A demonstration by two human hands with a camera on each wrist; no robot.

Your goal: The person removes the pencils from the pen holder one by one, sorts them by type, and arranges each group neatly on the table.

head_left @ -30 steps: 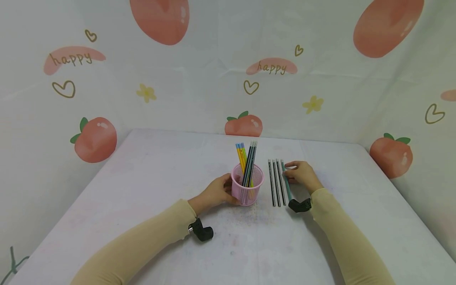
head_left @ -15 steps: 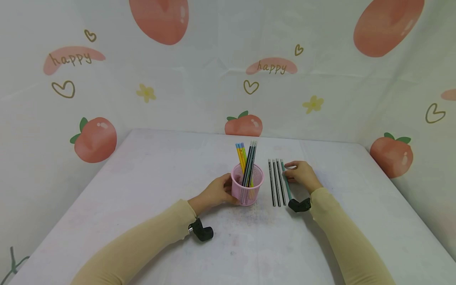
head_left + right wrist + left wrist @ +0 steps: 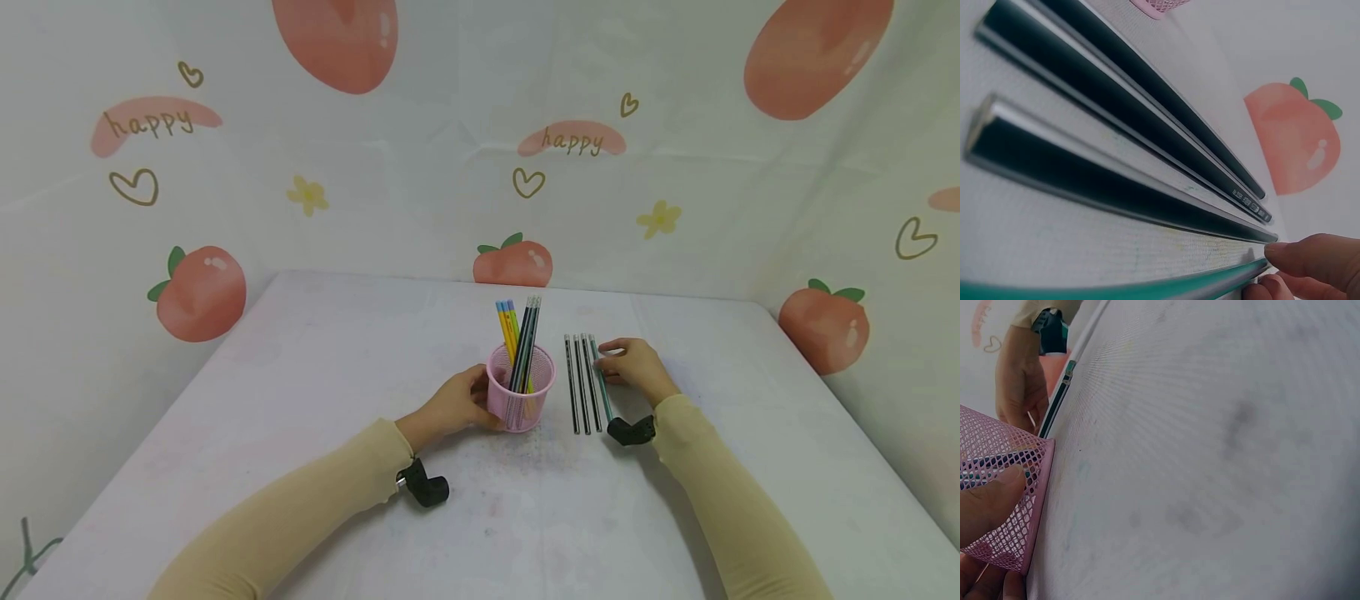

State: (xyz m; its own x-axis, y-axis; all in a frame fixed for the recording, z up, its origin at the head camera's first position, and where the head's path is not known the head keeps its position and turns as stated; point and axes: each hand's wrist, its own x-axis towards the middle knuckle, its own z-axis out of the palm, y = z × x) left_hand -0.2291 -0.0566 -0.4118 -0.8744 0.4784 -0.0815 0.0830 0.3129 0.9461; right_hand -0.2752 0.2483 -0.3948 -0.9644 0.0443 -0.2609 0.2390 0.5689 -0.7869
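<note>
Hands low on the white surface [image 3: 315,350]. Left hand [image 3: 453,406] grips the side of the pink mesh cup [image 3: 521,398], thumb pressed on the mesh in the left wrist view; the cup stands upright, holding yellow and dark pencils [image 3: 519,342]. Right hand [image 3: 636,367] pinches the far end of the green pencil [image 3: 602,385], which lies flat on the surface, just right of three dark pencils [image 3: 581,383] lying parallel.

Judgement: lift the green pencil at its end, clear of its dark neighbour lying close alongside, so the row is not rolled; hold the cup firm.

Beyond: a peach-print backdrop [image 3: 513,262]. Nothing stands between the row and the cup.
</note>
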